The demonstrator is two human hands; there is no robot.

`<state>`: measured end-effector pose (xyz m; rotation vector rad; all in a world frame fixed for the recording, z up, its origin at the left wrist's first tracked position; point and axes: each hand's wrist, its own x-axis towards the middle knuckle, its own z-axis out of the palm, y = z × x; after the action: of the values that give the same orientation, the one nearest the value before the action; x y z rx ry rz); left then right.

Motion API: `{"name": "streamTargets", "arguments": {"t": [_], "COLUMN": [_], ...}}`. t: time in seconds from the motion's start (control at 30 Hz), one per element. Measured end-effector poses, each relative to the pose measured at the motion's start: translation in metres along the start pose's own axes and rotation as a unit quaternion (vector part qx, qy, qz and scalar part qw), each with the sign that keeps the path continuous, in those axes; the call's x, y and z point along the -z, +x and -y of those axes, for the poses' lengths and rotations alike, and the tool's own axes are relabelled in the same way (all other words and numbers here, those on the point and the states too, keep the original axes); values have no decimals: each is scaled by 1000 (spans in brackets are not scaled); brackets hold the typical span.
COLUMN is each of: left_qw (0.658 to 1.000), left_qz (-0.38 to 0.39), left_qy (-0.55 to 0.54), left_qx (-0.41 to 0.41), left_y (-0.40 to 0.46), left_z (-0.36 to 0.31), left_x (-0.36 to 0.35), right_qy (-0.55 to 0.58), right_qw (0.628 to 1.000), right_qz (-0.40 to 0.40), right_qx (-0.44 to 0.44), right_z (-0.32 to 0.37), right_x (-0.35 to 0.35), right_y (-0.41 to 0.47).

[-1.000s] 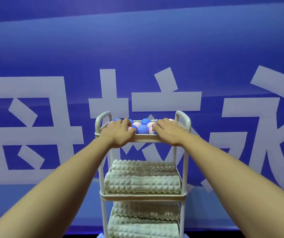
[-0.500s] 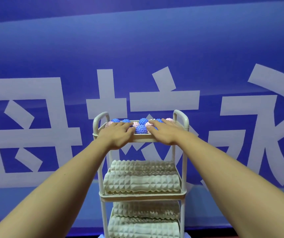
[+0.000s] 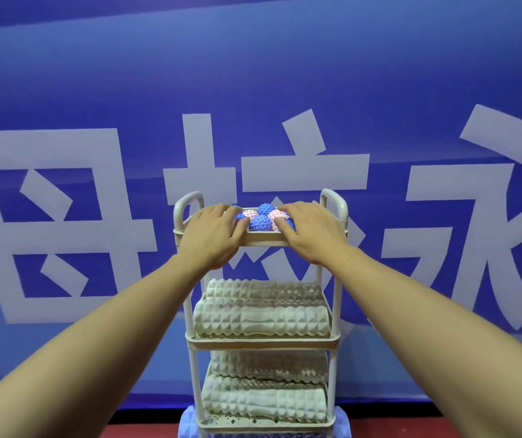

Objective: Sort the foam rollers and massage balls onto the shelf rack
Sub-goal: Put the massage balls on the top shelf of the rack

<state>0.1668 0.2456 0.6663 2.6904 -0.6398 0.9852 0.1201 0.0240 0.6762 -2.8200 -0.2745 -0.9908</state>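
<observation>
Both my hands have slid further over the spiky balls [image 3: 261, 220] at frame centre. My left hand [image 3: 212, 233] and right hand [image 3: 311, 230] lie flat, fingers relaxed, on the rack [image 3: 337, 311] top tray; rollers [image 3: 261, 319] fill lower shelves.

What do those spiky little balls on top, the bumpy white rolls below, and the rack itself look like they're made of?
Massage balls: probably soft rubber or plastic, matte blue and pink, covered in small nubs.
Foam rollers: likely foam, off-white and matte, with moulded ridges and pyramid bumps.
Shelf rack: looks like cream plastic or painted metal, smooth with a slight sheen and rounded tube handles; which one I cannot tell.
</observation>
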Motion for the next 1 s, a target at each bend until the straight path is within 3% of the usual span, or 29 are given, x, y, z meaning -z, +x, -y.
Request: {"name": "streamTargets", "arguments": {"t": [0.2,0.37,1.0], "left_qw": [1000,999,991], "left_qz": [-17,5,99], "left_qy": [-3,29,81], "left_qx": [15,19,39], "left_y": [-29,-41,-77], "left_z": [3,-6,-7], "left_x": [14,21,57], "right_qy": [-17,-25,-10], "right_qw": [999,998,994], "right_qz": [-20,49,110], "right_qx": [43,23,6], "right_z": [-6,-17,8], "right_x": [4,5,56], "right_y": [-27,-45,-76]}}
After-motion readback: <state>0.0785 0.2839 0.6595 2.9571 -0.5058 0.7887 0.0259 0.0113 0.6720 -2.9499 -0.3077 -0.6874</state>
